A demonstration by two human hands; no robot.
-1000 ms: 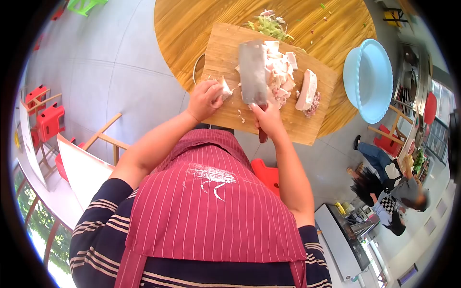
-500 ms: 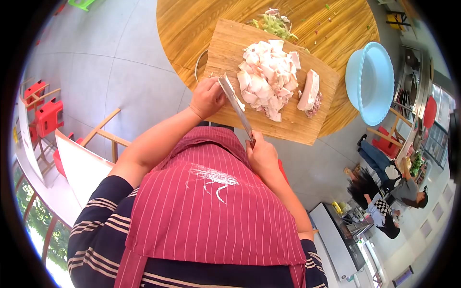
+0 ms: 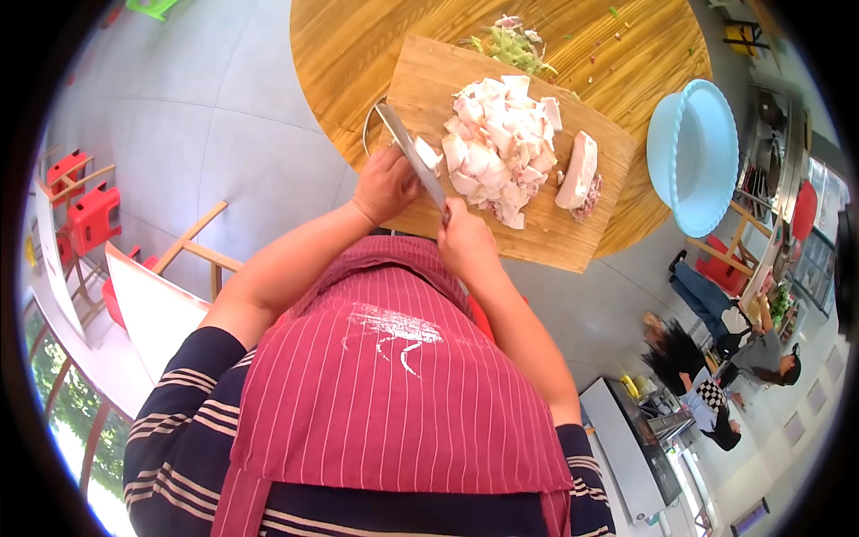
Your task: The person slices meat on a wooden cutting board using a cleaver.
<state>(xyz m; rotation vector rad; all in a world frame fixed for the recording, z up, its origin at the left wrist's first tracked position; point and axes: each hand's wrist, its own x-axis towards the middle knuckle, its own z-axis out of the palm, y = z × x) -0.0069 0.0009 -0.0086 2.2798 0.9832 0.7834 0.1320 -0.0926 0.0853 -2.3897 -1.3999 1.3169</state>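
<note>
My right hand [image 3: 467,240] grips the handle of a cleaver [image 3: 408,148], whose broad blade slants up and left over the near left part of a wooden cutting board [image 3: 564,237]. Just left of the blade, my left hand [image 3: 387,186] is closed with curled fingers on a piece of meat, mostly hidden under them. A pale slice of fatty meat [image 3: 427,153] shows against the blade's right side. A large heap of cut fatty meat [image 3: 501,143] covers the board's middle. To its right lies an uncut strip of meat [image 3: 580,170] with darker scraps beside it.
The board lies on a round wooden table [image 3: 358,54]. Green vegetable scraps [image 3: 514,49] sit behind the board. A light blue basin [image 3: 667,152] stands at the table's right edge. Red stools [image 3: 94,217] are on the left. Two people [image 3: 716,394] are in the background at right.
The cleaver and my right hand have moved up and to the left, the blade now reaching past my left fingers. My left hand has hardly moved.
</note>
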